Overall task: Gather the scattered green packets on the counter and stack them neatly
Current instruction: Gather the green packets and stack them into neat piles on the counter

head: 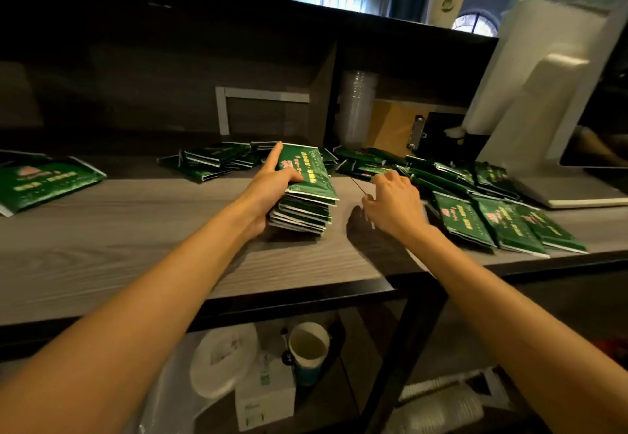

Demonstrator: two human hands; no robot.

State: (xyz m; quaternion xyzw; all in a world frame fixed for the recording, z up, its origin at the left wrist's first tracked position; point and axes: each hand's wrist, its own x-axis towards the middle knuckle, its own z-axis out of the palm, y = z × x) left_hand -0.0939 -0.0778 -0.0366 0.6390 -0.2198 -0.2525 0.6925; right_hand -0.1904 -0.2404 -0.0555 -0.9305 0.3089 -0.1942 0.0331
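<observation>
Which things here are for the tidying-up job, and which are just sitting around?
For the job:
stack of green packets
loose packets on the right
back pile of packets
lone packet at far left
counter

Just lying about:
clear cups
clipboard
white stand
paper cup on the shelf below

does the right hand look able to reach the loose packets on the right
Likely yes: the right hand is at the edge of the loose packets, nothing between; the left hand holds the stack.
</observation>
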